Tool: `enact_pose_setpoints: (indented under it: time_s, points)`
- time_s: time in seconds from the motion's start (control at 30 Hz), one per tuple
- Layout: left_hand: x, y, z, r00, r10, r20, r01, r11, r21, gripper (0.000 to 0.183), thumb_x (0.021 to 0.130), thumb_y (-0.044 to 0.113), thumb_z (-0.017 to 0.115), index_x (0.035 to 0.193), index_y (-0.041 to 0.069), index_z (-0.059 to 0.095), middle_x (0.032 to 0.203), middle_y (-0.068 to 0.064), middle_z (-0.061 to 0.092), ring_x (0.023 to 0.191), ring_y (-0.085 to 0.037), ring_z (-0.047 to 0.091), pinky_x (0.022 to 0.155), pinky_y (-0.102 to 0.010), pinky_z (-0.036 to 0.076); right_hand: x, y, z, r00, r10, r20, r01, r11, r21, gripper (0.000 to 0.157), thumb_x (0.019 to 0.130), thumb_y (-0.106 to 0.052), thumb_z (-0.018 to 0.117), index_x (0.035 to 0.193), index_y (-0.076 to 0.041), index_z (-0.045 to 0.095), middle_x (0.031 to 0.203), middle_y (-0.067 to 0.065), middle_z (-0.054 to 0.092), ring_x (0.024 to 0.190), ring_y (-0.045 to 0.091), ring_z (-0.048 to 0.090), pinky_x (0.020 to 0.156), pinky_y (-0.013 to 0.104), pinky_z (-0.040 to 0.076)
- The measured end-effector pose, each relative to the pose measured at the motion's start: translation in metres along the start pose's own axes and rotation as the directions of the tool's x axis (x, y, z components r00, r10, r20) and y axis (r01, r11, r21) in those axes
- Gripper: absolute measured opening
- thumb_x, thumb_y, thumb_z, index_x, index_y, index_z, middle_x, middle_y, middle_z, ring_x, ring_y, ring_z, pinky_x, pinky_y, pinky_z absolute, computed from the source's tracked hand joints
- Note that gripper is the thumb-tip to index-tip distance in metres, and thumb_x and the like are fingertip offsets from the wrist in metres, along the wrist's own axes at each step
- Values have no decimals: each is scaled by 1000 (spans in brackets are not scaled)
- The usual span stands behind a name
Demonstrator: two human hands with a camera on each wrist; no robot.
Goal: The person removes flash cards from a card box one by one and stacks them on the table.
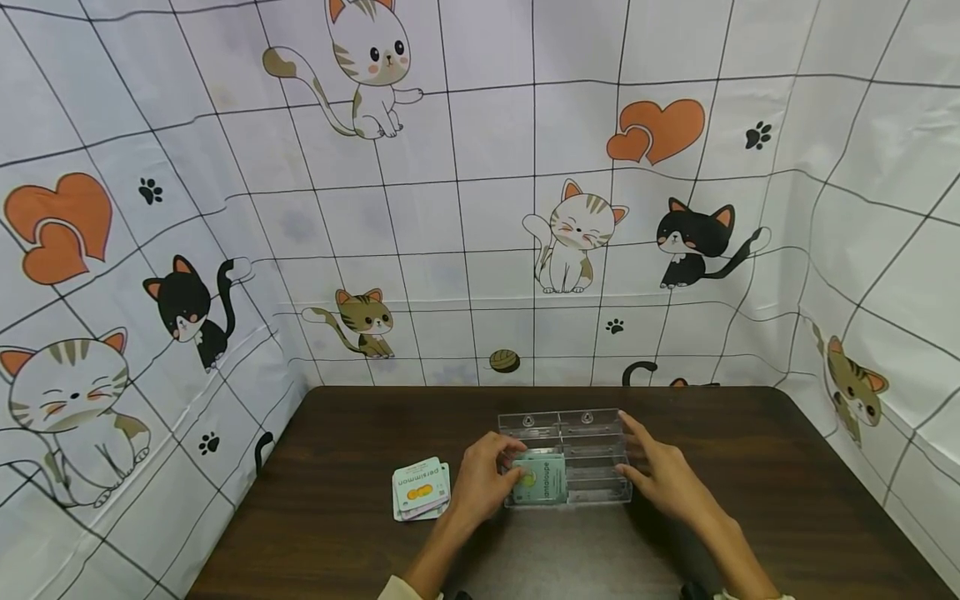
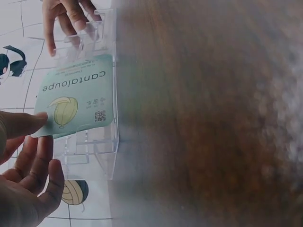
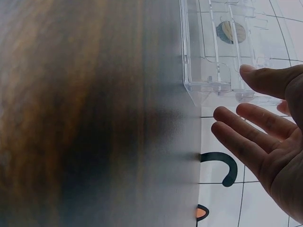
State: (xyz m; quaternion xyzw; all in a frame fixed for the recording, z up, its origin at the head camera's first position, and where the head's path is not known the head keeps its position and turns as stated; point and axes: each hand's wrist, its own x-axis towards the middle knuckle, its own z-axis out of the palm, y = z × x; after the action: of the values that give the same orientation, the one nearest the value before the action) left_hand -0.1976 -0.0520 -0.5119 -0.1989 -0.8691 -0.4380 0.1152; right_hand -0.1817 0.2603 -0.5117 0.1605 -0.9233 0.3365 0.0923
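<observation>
A clear plastic card holder with several tiers in two columns stands on the table. My left hand pinches a green card at its edge, between thumb and fingers. The card, printed "cantaloupe" with a melon picture, stands in the holder's lower left part; another green edge shows behind it in the left wrist view. My right hand is at the holder's right side, thumb and fingers spread and fairly straight. In the right wrist view its thumb reaches the holder's edge; whether it touches, I cannot tell.
A loose stack of cards lies left of my left hand, with a "persimmon" card on top. The dark wooden table ends at the back against a white cloth printed with cats, hearts and grid lines.
</observation>
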Motion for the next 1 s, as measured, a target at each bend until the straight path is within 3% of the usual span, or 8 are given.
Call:
enact_pose_setpoints:
  time_s: [0.37, 1.0]
  points:
    - [1, -3, 0, 998, -30, 49, 31, 999, -28, 14, 92, 2, 82, 104, 9, 80, 92, -2, 76, 82, -6, 63, 71, -20, 52, -1, -1, 1, 1000, -10, -10, 10, 1000, -3, 89, 92, 0, 81, 165, -4, 32, 138, 36, 65, 113, 48, 74, 85, 47, 65]
    - [-1, -2, -1, 998, -27, 63, 29, 999, -27, 10, 98, 6, 77, 105, 12, 81, 95, -1, 77, 82, -2, 62, 73, -21, 53, -1, -2, 1, 1000, -10, -10, 10, 1000, -9, 88, 92, 0, 81, 165, -5, 32, 137, 35, 65, 112, 47, 75, 86, 47, 65]
